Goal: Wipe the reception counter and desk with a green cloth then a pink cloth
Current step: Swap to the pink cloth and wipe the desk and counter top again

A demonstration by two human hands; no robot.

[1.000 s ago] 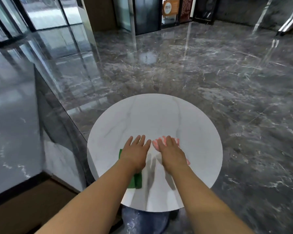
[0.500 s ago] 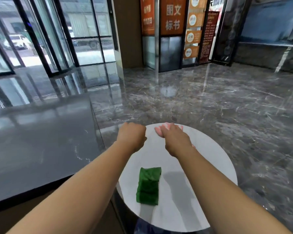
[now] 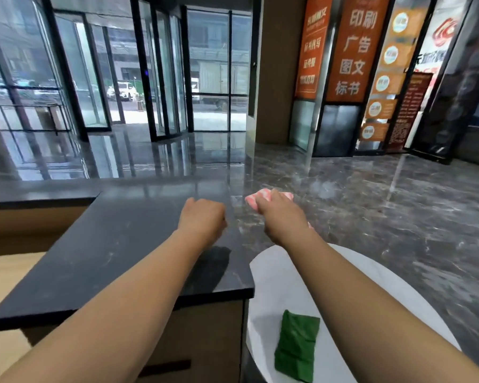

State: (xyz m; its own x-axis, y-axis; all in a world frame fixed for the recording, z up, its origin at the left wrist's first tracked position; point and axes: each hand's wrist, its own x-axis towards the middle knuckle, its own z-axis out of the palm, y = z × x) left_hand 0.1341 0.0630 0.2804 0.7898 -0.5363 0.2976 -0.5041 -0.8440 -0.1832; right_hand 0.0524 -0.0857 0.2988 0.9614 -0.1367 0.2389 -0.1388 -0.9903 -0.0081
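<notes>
Lifted now, right hand (image 3: 284, 217) clasps one pink cloth (image 3: 256, 200); one green cloth (image 3: 296, 349) lies behind

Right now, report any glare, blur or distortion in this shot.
Head view: wide-angle bending of the door frames; window glare mirrored on the dark counter and floor; motion blur softens the pink cloth in the right hand; the green cloth stays fairly sharp.

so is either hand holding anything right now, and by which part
The right hand grips the pink cloth by its near end. The left hand is a closed fist holding nothing visible.
</notes>
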